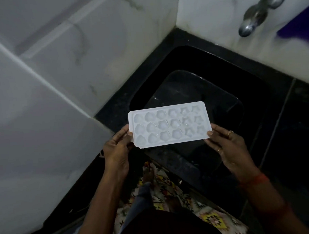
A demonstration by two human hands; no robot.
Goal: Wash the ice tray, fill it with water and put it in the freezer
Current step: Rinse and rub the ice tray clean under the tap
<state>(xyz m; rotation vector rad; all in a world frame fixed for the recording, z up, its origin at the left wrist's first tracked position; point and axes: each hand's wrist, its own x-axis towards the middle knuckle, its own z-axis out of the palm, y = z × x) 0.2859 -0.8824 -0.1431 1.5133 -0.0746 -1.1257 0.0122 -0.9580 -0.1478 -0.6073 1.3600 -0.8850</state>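
Observation:
A white plastic ice tray (169,124) with several shaped cups is held level over the front edge of a black sink (189,82). My left hand (117,149) pinches its left short end, thumb on top. My right hand (228,147), with rings on two fingers, grips its right short end. A little water glints in some middle cups. A metal tap (257,16) juts from the white wall at the upper right, well behind the tray; no water runs from it.
Black stone counter (294,127) surrounds the sink. White marbled wall tiles (75,58) rise to the left and behind. A purple object (299,27) sits blurred at the upper right. A patterned floor mat (172,193) and my foot lie below.

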